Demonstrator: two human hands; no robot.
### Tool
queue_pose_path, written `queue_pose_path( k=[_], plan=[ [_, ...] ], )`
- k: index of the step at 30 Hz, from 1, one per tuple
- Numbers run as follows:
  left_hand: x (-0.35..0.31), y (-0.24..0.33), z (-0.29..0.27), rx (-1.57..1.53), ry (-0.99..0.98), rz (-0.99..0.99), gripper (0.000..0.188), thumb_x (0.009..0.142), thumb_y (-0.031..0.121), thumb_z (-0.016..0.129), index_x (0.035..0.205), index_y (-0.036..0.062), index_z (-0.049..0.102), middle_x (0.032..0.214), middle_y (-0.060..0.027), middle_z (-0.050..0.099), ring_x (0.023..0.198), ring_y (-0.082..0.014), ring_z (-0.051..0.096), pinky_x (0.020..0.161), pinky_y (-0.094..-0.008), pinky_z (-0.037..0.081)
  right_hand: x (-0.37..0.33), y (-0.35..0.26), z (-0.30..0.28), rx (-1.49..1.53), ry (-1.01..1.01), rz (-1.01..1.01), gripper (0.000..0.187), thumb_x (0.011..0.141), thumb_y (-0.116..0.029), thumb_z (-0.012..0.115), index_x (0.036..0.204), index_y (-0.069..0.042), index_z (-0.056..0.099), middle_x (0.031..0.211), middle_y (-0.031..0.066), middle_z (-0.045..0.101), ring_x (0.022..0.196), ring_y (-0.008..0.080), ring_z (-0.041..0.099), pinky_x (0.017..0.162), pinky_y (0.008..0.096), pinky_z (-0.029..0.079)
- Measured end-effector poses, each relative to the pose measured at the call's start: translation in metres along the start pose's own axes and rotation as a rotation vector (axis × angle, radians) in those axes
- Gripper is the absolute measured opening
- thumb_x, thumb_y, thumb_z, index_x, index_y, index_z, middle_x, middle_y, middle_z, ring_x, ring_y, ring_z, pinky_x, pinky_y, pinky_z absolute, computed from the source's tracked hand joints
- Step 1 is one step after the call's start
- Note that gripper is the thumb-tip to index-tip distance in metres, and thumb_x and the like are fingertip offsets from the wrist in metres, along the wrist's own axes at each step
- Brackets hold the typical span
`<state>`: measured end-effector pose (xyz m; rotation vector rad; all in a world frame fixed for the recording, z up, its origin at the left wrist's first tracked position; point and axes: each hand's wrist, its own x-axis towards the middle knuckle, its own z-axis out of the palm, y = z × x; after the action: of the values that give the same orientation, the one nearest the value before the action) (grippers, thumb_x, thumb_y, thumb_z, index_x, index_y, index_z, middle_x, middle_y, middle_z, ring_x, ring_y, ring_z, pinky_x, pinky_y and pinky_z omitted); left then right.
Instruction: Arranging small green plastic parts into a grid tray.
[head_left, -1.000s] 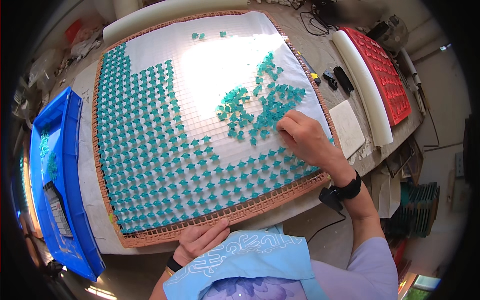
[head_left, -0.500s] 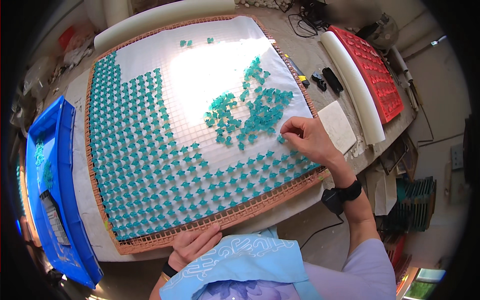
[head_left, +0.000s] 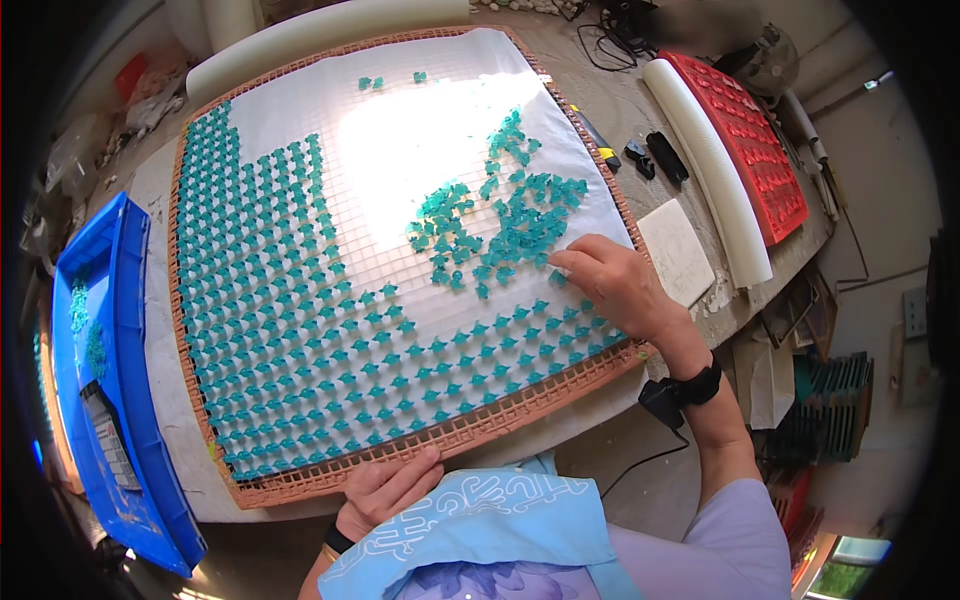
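From my station I see the right hand (head_left: 625, 290) over the right part of a white sheet (head_left: 295, 100), with its thumb and fingertips drawn close together beside the near right edge of a loose heap of teal pieces (head_left: 535, 228). I cannot tell whether a piece is pinched between them. The left hand (head_left: 390, 488) lies at the near edge of a brown lattice frame (head_left: 520, 402), its fingers partly bent and one fingertip at the rim; I cannot make out whether it grips the frame. The two hands are well apart.

The sheet lies on the frame, and the frame sits on the tabletop (head_left: 628, 95). Neat rows of small teal pieces (head_left: 487, 352) fill its left side and run along its near side, while the heap occupies the right of centre. A few more pieces sit near the far edge, beyond a patch of bright glare.

To the left I have a blue tray (head_left: 132, 340) with small teal bits inside. To the right of the frame are a pale square tile (head_left: 676, 250), a black object (head_left: 666, 158), a white roll (head_left: 712, 175) and a red tray (head_left: 740, 150).
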<state>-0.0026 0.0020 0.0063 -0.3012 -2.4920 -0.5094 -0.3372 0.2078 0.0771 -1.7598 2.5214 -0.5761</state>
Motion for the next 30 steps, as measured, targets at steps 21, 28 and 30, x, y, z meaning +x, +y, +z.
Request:
queue_pose_path(
  k=[21,28,30],
  plan=[
    [-0.001,0.0,0.001,-0.001,0.01,0.005,0.021,0.076,0.015,0.069,0.093,0.0137,0.081,0.112,-0.0004,0.079,0.072,-0.0082,0.062,0.055,-0.0236,0.04,0.001,0.011,0.014,0.117,0.048,0.137,0.009,0.089,-0.005,0.071,0.096,-0.001,0.068,0.091,0.0158,0.065,0.084,0.0356,0.067,0.075,0.0416,0.054],
    [-0.004,-0.001,0.002,0.006,0.011,0.003,0.022,0.076,0.014,0.07,0.094,0.0141,0.082,0.112,0.0003,0.078,0.072,-0.0081,0.062,0.055,-0.0234,0.041,0.005,-0.001,-0.003,0.226,-0.101,0.09,0.014,0.088,0.0,0.071,0.101,0.002,0.069,0.098,0.0152,0.067,0.091,0.0335,0.067,0.081,0.0407,0.053],
    [-0.004,-0.001,0.002,0.005,0.013,0.001,0.022,0.076,0.014,0.07,0.094,0.0142,0.082,0.113,0.0004,0.078,0.072,-0.0079,0.061,0.055,-0.0234,0.041,0.004,-0.003,-0.005,0.254,-0.147,0.112,0.014,0.087,0.0,0.07,0.102,0.002,0.069,0.1,0.0157,0.066,0.093,0.0353,0.067,0.081,0.042,0.053]
  ],
)
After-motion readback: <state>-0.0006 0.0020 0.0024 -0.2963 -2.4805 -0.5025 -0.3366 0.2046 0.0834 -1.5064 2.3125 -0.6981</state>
